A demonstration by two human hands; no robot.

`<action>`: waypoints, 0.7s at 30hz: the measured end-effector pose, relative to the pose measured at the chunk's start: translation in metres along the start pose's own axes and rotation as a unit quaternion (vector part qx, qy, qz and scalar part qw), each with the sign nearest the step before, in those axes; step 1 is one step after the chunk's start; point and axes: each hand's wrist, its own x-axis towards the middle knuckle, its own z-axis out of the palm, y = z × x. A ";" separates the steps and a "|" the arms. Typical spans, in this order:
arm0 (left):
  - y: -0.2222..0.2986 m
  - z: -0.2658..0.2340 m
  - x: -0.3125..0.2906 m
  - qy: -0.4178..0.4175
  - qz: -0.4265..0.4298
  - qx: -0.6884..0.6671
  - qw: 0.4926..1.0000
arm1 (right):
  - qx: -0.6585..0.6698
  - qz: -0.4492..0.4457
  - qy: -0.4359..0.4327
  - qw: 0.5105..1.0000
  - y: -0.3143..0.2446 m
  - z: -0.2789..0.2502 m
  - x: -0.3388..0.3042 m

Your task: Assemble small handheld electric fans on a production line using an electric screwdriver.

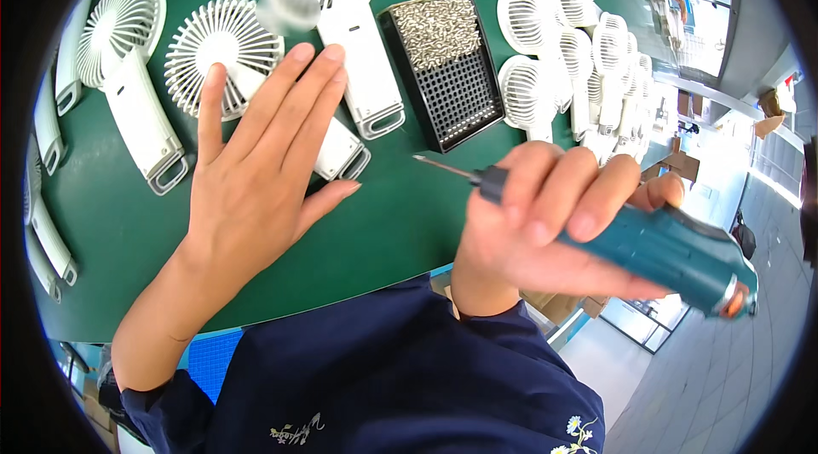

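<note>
1. Head view, fan under L hand: 1 pc. white handheld fan [223, 35], on green table [392, 224], left of ctr. Round cage, radial slats, pale hub; handle runs right & near, partly covered by the hand, grey loop at its end.
2. Head view, driver: 1 pc. elec. screwdriver [656, 254], teal body, dark collar, slim metal bit, orange at rear. In R hand, over near right of table edge; bit pts left, tip near the near end of screw tray.
3. Head view, L hand [256, 147]: laid palm-down over fan, forearm from near left. Fingers straight, little finger apart, thumb out to right; not wrapped round anything. Firm contact w/ fan: can't tell.
4. Head view, R hand [545, 207]: fingers curled tight round driver, wrist toward near side, dark navy sleeve.
5. Head view, screw tray [443, 92]: black, rect., set at a slant right of ctr. Far half heaped w/ small silver screws; near half a perforated grid.
6. Head view, other fans, white, same type: 1 far ctr. [362, 71], loop end near tray; 1 left [141, 122]; more at left rim, partly cut off; a cluster far right [528, 88], some overlapping.
7. Head view, misc.: blurred grey round item [288, 11] between fan cages, kind unclear; blue mesh [215, 364] past table's near edge, left.
</note>
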 end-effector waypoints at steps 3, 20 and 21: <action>-0.001 0.001 -0.001 0.011 0.003 -0.008 1.000 | 0.000 0.056 -0.091 0.994 0.008 0.010 -0.003; -0.003 0.009 -0.004 0.053 0.001 -0.037 0.998 | -0.016 0.072 -0.073 0.995 0.035 0.018 -0.012; -0.003 0.010 -0.003 0.055 0.002 -0.034 0.998 | -0.029 0.073 -0.083 0.994 0.034 0.018 -0.013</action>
